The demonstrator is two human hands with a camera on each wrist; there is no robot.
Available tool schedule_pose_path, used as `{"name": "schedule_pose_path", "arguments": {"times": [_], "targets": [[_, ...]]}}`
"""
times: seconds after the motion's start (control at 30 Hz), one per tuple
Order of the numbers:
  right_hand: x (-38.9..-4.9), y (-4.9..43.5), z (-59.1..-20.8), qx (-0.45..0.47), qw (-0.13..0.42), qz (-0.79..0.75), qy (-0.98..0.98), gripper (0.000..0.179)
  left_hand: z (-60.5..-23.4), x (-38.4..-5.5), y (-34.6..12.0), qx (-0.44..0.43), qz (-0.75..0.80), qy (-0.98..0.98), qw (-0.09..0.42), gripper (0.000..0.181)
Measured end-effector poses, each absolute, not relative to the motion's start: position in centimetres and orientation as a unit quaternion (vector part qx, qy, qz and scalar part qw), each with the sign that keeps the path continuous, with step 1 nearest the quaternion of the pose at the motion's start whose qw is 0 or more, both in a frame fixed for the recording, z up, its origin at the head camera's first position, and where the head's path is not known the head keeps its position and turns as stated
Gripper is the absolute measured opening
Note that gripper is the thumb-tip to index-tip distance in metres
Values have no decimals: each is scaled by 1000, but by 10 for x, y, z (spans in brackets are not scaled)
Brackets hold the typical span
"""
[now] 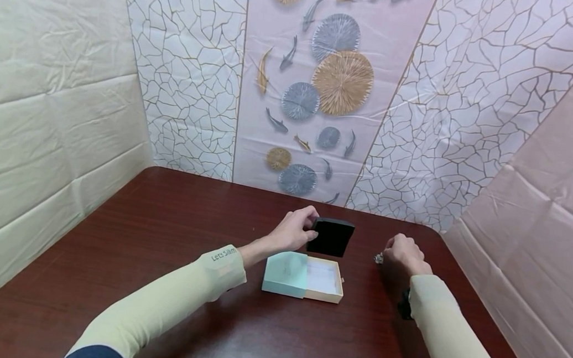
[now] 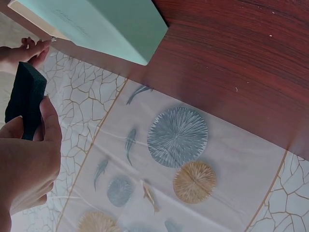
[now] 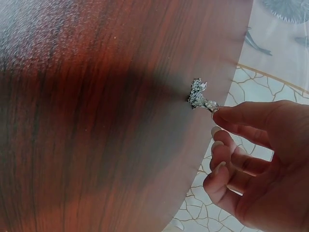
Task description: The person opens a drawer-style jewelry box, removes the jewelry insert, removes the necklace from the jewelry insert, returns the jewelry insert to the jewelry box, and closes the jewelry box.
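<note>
My left hand (image 1: 293, 232) grips a black foam pad (image 1: 331, 238) by its left edge, thumb in front. The pad is held up above a drawer-style gift box. The box's mint green sleeve (image 1: 283, 278) lies on the table, and its cream drawer (image 1: 324, 297) is pulled partly out to the right, showing a white inside. Farther right, my right hand (image 1: 405, 251) pinches one end of a small silver chain (image 3: 197, 94) between thumb and index finger. The chain is bunched up, with shiny bits near the fingertips; whether it is a bracelet or a necklace I cannot tell.
Everything is on a dark red-brown wooden table (image 1: 190, 205). A patterned backdrop (image 1: 302, 97) with fish and round leaves rises along its back edge. Pale cloth walls (image 1: 46, 118) stand at left and right. A small drawer tab (image 1: 342, 280) sticks out on the right.
</note>
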State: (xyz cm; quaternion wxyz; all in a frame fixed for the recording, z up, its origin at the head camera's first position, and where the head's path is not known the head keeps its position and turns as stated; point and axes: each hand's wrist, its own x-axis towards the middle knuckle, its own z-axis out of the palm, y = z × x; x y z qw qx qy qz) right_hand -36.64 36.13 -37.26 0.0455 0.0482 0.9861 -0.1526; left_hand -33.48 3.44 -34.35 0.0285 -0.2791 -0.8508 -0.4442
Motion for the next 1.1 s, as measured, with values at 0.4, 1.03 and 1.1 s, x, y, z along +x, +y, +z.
{"name": "schedule_pose_path", "arguments": {"times": [0.4, 1.03, 1.1], "targets": [[-369, 365, -369, 47, 24, -141, 989, 28, -339, -334, 36, -278, -444, -851, 37, 20], [-361, 294, -293, -209, 131, -300, 921, 33, -335, -349, 29, -226, -480, -848, 20, 27], [-358, 286, -289, -222, 140, -301, 917, 32, -335, -351, 30, -224, -483, -847, 21, 27]]}}
